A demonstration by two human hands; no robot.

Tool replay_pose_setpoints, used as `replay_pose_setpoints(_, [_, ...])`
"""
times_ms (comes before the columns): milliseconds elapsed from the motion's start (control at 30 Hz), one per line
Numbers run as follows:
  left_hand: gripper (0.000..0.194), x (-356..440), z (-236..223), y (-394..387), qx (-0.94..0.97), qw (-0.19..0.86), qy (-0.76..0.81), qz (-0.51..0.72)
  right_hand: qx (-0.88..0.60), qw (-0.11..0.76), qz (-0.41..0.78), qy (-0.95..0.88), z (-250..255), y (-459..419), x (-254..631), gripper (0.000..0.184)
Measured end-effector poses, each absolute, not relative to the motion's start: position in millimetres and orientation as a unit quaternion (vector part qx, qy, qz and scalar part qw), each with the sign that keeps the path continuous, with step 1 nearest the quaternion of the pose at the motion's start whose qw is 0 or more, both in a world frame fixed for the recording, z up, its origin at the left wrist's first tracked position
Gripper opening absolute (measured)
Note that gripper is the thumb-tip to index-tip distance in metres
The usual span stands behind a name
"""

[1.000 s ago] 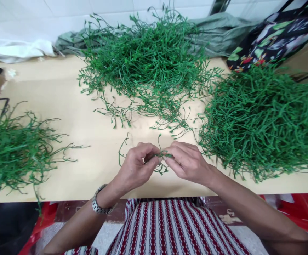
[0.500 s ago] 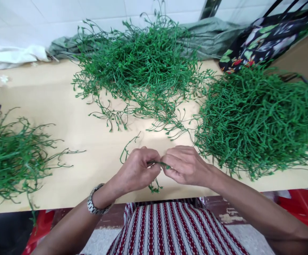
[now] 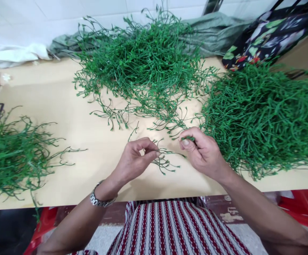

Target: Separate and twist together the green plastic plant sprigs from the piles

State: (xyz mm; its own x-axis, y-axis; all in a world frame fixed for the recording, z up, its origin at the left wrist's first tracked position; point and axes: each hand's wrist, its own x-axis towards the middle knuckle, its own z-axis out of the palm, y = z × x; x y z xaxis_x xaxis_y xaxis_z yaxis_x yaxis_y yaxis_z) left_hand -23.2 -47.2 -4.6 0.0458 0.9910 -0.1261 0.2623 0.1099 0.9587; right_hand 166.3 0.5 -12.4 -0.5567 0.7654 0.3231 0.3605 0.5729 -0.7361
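Altogether two hands [image 3: 134, 159] [image 3: 205, 154]; three green piles [image 3: 140, 60] [image 3: 265, 120] [image 3: 10, 156]

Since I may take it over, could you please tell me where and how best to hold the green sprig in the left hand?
Probably pinch the green sprig just beside the left hand, coming from the person's right: its stems gather there into a narrow bunch, while farther right they fan into thin, loose tips.
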Motion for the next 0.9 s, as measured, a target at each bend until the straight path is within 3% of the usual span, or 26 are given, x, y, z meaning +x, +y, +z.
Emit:
replay_pose_setpoints(200, [0.006,-15.4,-13.0,-54.5,0.525,0.484,0.57,0.405,-0.32,0.269,0.404,-0.814,-21.8,-13.6,149.6,0.011])
replay_pose_setpoints(433, [0.004,-11.5,-20.8,-59.5,0.491,0.512,0.545,0.447,-0.376,0.286,0.517,-0.713,-37.1,-23.2,144.9,0.014])
replay_pose_setpoints(633, [0.005,-8.4,-13.4,-62.1,0.583,0.422,0.543,0.432,-0.368,0.318,0.605,-0.63,-37.6,-23.6,144.6,0.017])
replay_pose_setpoints(767, [0.013,-7.4,-0.7,-60.2,0.718,0.31,0.525,0.337,-0.351,0.308,0.573,-0.674,-28.1,-22.8,152.1,0.009])
replay_pose_setpoints(900, [0.021,-0.5,7.8,-55.3,0.828,0.236,0.446,0.243,-0.302,0.263,0.407,-0.821,-18.1,-21.2,165.2,0.011])
